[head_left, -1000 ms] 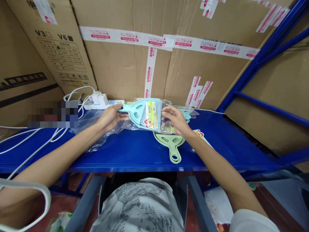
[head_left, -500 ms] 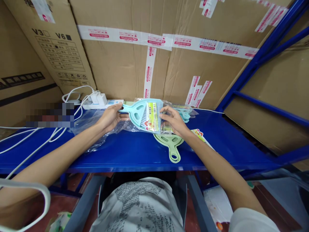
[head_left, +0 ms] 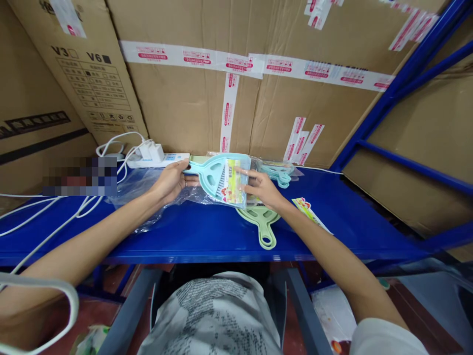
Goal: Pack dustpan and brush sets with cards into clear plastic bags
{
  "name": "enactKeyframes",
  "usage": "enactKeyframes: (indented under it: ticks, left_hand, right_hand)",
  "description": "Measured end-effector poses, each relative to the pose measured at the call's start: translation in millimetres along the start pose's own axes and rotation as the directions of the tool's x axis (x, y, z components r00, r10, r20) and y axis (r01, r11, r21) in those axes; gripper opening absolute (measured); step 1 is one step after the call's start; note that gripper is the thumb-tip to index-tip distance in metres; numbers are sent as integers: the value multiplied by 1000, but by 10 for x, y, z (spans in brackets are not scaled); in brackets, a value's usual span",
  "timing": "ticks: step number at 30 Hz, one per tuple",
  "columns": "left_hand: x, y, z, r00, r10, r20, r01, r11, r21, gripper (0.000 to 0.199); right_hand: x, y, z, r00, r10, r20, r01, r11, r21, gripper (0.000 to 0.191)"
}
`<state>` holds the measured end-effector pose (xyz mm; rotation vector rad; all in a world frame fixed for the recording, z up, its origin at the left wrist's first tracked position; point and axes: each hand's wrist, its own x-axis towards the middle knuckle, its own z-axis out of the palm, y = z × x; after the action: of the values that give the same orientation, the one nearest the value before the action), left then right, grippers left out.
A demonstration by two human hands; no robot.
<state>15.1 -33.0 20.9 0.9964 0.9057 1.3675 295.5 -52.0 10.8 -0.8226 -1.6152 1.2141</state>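
A light-blue dustpan [head_left: 209,170] with a small brush nested in it is held level above the blue table. My left hand [head_left: 173,180] grips its handle, thumb on top and fingers beneath. On its wide end, a printed card [head_left: 233,181] shows through a clear plastic bag. My right hand [head_left: 260,187] is at that end, fingertips on the card and the bag's edge. Whether its thumb pinches the bag from below is hard to see. Below my right hand lies a green dustpan [head_left: 263,219], its handle toward me and its far part hidden.
More light-blue dustpans [head_left: 279,175] in plastic lie at the back. A loose printed card [head_left: 310,214] is on the right of the blue table [head_left: 207,236]. Crumpled clear plastic [head_left: 148,217], a power strip [head_left: 173,159] and white cables [head_left: 86,209] are on the left. Cardboard [head_left: 185,103] stands behind.
My right hand's fingers have shifted left from the dustpan's edge onto the printed card. The blue dustpan has moved very slightly right; my left hand keeps its grip.
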Motion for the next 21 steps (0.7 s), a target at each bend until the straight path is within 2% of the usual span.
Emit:
enactKeyframes:
  ticks: [4, 8, 11, 14, 17, 19, 21]
  left_hand:
    - [-20, -13, 14, 1000, 2, 11, -2, 1000, -5, 16]
    - [-26, -5, 21, 1000, -4, 13, 4, 1000, 7, 19]
    - [0, 0, 3, 1000, 0, 5, 0, 1000, 6, 22]
    - [29, -11, -19, 1000, 9, -8, -9, 1000, -12, 22]
    - [35, -40, -17, 1000, 12, -17, -12, 1000, -29, 23]
    - [24, -56, 3, 1000, 9, -11, -9, 999, -32, 24]
    - [2, -59, 31, 1000, 0, -13, 0, 1000, -31, 24]
  right_hand:
    - [5, 21, 17, 995, 5, -98, -9, 999, -35, 69]
    - [3, -12, 34, 995, 8, -96, -8, 1000, -2, 62]
    - [18, -58, 27, 978, -7, -208, 36, 990, 135, 54]
    - [32, -106, 19, 947, 57, -315, 46, 949, 312, 66]
    - [23, -153, 43, 938, 162, -307, -35, 923, 382, 76]
    - [19, -188, 63, 941, 217, -261, -117, 930, 349, 82]
    - [43, -232, 51, 947, 248, -203, -189, 943, 273, 78]
